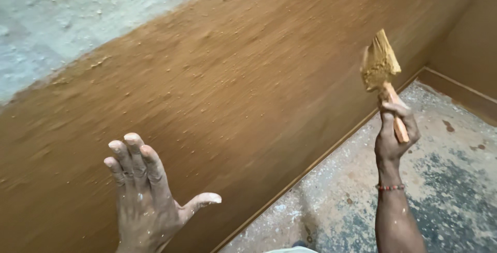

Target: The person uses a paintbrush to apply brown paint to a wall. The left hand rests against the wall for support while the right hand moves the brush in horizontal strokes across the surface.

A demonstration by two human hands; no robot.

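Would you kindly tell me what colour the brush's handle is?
The brush handle, held in the right hand, is light orange wood, seen in the head view.

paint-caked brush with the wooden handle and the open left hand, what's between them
In the head view, only brown-coated wall lies between the paint-caked wooden-handled brush, gripped by the right hand, and the open left hand; nothing else intervenes.

left hand (145, 196) wrist cut off below, brush (382, 71) handle partly hidden
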